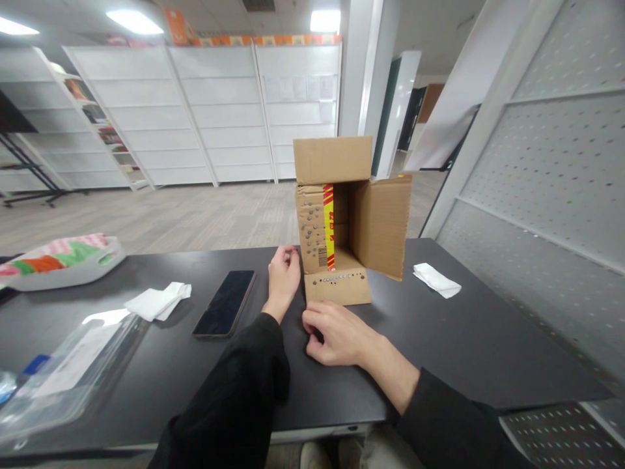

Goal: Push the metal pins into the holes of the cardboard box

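Note:
A brown cardboard box (359, 225) stands on the dark table with its opening towards me and its flaps spread. Several grey studs dot its left flap (311, 225), beside a yellow and red tape strip (329, 228). Another row of studs and small holes runs across the lower front flap (342, 286). My left hand (284, 277) is closed close to the box's left side, its fingertips pressed together; what they hold is too small to make out. Curled just in front of the lower flap, my right hand (336, 335) is closed too, its fingertips hiding whatever is in them.
Left of my arms lie a black phone (224, 304), white tissues (159, 301) and a clear plastic case (73, 371). A pale tray (63, 277) with colourful cloth sits further left. One folded tissue (437, 280) lies to the right, near a perforated panel (551, 163).

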The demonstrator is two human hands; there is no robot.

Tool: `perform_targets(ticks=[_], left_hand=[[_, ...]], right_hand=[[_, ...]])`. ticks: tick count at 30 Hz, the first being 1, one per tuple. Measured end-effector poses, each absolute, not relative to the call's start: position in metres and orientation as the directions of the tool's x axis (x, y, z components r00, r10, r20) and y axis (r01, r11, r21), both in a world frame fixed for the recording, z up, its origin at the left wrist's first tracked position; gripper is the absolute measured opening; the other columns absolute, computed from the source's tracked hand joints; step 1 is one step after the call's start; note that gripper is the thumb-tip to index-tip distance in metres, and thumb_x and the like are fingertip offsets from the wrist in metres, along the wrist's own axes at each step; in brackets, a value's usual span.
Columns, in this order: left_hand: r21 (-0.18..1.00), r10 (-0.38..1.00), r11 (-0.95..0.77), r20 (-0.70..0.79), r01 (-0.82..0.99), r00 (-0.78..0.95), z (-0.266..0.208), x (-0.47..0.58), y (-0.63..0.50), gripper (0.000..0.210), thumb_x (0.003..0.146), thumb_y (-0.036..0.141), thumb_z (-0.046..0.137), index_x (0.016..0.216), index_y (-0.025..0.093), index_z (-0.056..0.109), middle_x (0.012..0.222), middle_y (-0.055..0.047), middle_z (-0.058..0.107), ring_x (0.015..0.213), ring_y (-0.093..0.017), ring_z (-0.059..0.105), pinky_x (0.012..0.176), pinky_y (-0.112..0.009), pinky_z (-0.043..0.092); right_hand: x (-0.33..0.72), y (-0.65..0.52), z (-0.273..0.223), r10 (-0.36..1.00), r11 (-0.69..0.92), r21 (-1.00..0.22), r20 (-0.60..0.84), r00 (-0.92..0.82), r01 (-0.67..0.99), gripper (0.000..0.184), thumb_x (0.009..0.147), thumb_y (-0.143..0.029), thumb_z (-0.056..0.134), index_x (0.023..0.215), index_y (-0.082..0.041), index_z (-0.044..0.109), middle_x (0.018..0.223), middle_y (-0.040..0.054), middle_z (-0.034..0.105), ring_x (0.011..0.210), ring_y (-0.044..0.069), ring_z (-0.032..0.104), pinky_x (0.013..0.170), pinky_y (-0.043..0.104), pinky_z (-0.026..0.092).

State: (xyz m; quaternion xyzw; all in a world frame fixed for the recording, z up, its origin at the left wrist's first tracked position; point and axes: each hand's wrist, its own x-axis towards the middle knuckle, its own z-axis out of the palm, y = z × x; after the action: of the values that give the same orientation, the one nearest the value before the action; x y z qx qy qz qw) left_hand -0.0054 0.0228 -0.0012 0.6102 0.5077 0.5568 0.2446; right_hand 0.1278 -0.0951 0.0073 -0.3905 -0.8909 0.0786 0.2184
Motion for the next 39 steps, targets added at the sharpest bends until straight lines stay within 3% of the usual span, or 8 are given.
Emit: perform_targets(ticks=[9,15,20,26,39], left_hand=[[0.863,0.894,-0.363,0.429,0.351,-0.131,0.0,-0.005,0.022,0.019,0.088,0.035,0.05,0.089,0.019,0.061,0.062,0.001,0.061,0.056,-0.013,0.055,0.055,-0.023,0.039],[0.861,0.891,-0.364,0.433,0.355,-0.135,0.001,-0.005,0.021,0.019,0.089,0.034,0.05,0.088,0.019,0.06,0.062,0.001,0.06,0.057,-0.013,0.056,0.056,-0.023,0.039],[0.858,0.889,-0.371,0.438,0.354,-0.131,0.0,-0.005,0.022,0.019,0.089,0.034,0.049,0.088,0.018,0.06,0.064,0.0,0.062,0.058,-0.013,0.057,0.056,-0.023,0.04],[0.86,0.889,-0.373,0.438,0.347,-0.129,0.0,-0.005,0.022,0.018,0.089,0.034,0.05,0.088,0.018,0.06,0.067,-0.001,0.064,0.06,-0.013,0.059,0.057,-0.023,0.041],[0.858,0.891,-0.368,0.436,0.359,-0.126,0.004,-0.005,0.019,0.019,0.089,0.034,0.05,0.088,0.018,0.06,0.065,-0.001,0.063,0.059,-0.013,0.058,0.056,-0.023,0.041]], right_hand=[[0.128,-0.096,0.01,0.726,0.686,-0.317,0.359,-0.586,0.655,0.011,0.068,-0.012,0.05,0.071,-0.022,0.047,0.075,-0.0009,0.05,0.067,0.014,0.045,0.066,0.027,0.037],[0.128,-0.09,0.009,0.737,0.658,-0.332,0.467,-0.489,0.676,0.008,0.076,-0.013,0.051,0.076,-0.021,0.052,0.08,0.0014,0.052,0.073,0.016,0.047,0.07,0.028,0.038],[0.13,-0.082,0.006,0.78,0.533,-0.357,0.559,-0.281,0.767,0.009,0.083,-0.015,0.049,0.079,-0.019,0.055,0.085,0.0046,0.055,0.081,0.019,0.05,0.077,0.033,0.039],[0.134,-0.077,0.004,0.796,0.363,-0.333,0.596,-0.105,0.87,0.013,0.082,-0.016,0.051,0.09,-0.019,0.062,0.097,0.0075,0.059,0.094,0.023,0.051,0.082,0.036,0.037],[0.135,-0.076,0.004,0.81,0.191,-0.26,0.587,-0.002,0.947,0.036,0.081,-0.02,0.053,0.116,-0.02,0.062,0.116,0.0114,0.058,0.104,0.028,0.047,0.09,0.042,0.034]])
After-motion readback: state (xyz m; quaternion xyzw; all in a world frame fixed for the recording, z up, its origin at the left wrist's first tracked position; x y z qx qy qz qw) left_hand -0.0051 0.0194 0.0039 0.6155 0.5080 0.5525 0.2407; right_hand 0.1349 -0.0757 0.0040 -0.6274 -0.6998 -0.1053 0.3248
